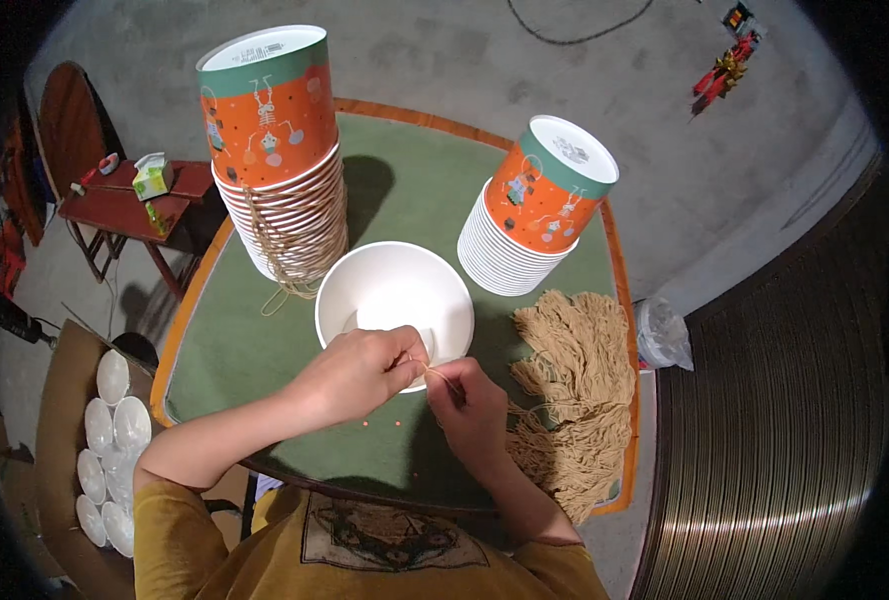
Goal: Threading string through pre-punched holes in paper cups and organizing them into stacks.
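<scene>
A thin tan string (429, 369) is pinched between the fingertips of both hands. My left hand (363, 368) reaches over the near rim of a white paper bucket (340, 285), fingers closed on the string. Close to its right, my right hand (473, 412) is also closed on the string. The bucket stands with its mouth up, and its near side is partly hidden by my hands. A thick bundle of tan strings (575, 350) lies on the table to the right of my right hand.
At the back left of the green-topped table (220, 350) stands a tall stack of upturned orange buckets (275, 130), tan strings hanging down its side. A shorter stack (545, 190) is at the back right. A cardboard box (55, 440) holding white round pieces stands left.
</scene>
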A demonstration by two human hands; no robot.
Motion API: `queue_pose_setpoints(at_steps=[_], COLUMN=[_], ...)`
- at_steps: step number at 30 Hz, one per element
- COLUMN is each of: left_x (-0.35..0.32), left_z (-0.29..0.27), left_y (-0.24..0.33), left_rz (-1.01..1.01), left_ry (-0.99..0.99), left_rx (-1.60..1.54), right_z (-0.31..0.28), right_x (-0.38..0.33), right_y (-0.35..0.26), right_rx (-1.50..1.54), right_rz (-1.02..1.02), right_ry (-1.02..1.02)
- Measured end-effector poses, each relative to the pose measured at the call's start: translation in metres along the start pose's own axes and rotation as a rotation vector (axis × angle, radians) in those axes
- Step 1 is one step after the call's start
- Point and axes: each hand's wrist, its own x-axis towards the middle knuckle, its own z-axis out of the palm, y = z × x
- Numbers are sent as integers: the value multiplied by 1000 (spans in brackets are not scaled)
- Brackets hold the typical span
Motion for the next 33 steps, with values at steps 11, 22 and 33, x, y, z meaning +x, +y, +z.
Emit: queue_pose_setpoints(at_steps=[11,22,33], left_x=[2,4,-10], left_z=[2,7,6], left_y=[1,-5,-8], left_rz=[-54,36,90], left_ry=[-1,4,69], left_rx=[-181,-335,-376], right_z=[3,5,12], right_x=[-2,2,4], right_y=[2,2,3], right_rx=[-17,98,249], right_rz=[-10,47,35], right_ry=[15,102,41])
